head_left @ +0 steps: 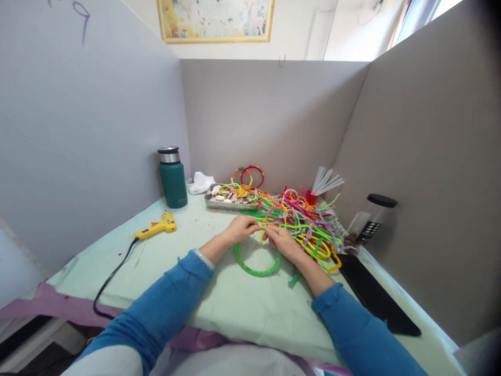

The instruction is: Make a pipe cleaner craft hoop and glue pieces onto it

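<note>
A green ring (258, 273), apparently wrapped in fuzzy pipe cleaner, hangs down toward me over the table. At its far side my left hand (243, 227) is closed in a pinch. My right hand (280, 239) pinches close beside it, fingertips nearly touching the left ones. Between the two hands a short yellow pipe cleaner (262, 237) pokes out. The fingers hide the top of the ring, so the exact grip of each hand is partly covered.
Behind my hands lies a heap of coloured pipe cleaners (297, 214). Beside it are a metal tray of shells (230, 205) and finished rings (252, 168). A yellow glue gun (156, 227) and green bottle (173, 183) stand left; a black slab (376, 295) and clear bottle (371, 219) right.
</note>
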Motion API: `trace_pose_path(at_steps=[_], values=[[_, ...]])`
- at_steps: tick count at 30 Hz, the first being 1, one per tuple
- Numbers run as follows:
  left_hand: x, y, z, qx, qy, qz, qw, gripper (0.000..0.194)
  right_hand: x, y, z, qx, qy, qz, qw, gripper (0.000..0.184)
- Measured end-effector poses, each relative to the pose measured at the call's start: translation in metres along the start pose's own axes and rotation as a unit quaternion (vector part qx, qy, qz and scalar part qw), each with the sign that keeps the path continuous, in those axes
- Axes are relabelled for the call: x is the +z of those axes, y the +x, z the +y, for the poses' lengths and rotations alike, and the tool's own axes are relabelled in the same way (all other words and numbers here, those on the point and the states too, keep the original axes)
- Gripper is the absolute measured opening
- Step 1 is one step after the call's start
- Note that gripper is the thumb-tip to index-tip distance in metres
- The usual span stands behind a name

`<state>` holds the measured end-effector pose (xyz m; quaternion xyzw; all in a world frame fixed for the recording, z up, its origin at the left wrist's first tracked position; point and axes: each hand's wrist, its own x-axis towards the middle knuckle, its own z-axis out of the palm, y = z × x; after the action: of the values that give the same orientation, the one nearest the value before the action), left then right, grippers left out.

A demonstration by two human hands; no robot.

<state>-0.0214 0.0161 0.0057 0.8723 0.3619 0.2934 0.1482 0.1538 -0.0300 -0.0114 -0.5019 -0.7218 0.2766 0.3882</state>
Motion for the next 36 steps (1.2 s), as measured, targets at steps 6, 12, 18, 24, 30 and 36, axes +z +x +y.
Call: trace_pose_path(at_steps=[6, 12, 18, 24, 30, 36], values=[[0.000, 0.000, -0.004, 0.037, -0.011, 0.002, 0.999, 0.023, 0.000, 0.001, -0.001, 0.026, 0.017, 0.006, 1.000, 0.035], [0.000, 0.000, -0.007, 0.052, 0.007, -0.021, 0.998, 0.026, 0.000, 0.002, 0.000, 0.031, 0.036, 0.005, 0.999, 0.035], [0.001, -0.003, -0.006, 0.061, 0.099, 0.024, 0.993, 0.027, 0.001, 0.002, 0.000, 0.034, 0.067, -0.007, 0.997, 0.036], [-0.002, -0.004, 0.000, 0.009, 0.061, -0.024, 0.998, 0.034, 0.000, 0.003, 0.003, 0.039, 0.038, -0.010, 0.998, 0.033], [-0.005, -0.003, 0.004, -0.045, -0.063, -0.086, 0.993, 0.045, 0.001, 0.003, 0.004, 0.034, 0.038, -0.015, 0.999, 0.033], [-0.009, -0.003, 0.003, -0.115, -0.156, -0.108, 0.975, 0.050, 0.000, 0.004, 0.007, 0.042, 0.059, -0.001, 0.997, 0.034]])
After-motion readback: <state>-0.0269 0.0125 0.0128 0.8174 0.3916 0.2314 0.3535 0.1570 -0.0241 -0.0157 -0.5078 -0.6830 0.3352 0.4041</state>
